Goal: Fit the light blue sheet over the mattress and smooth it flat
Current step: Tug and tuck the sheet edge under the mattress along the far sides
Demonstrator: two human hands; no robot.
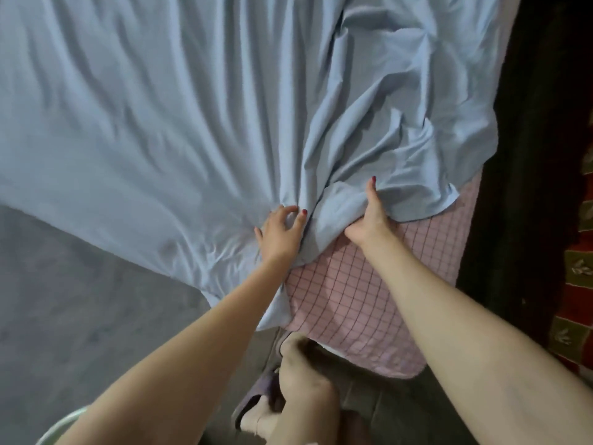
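Head view: both hands, left hand point(280, 234) and right hand point(372, 220), are clamped on the bunched near edge of the wrinkled light blue cotton sheet point(160, 123), side by side. At five o'clock the pink checked mattress point(369, 284) lies bare; pulling the edge over that corner looks next.

The sheet point(160, 107) lies spread over the mattress point(369, 300), covering its far and left parts, while the near right corner of the mattress lies uncovered. The left hand point(280, 234) rests on the sheet near its edge, with the right hand point(372, 216) just beside it to the right, gripping that edge. Floor point(64, 300) lies to the left, below the sheet's hanging edge. A slipper point(256, 396) sits on the floor before the mattress corner.
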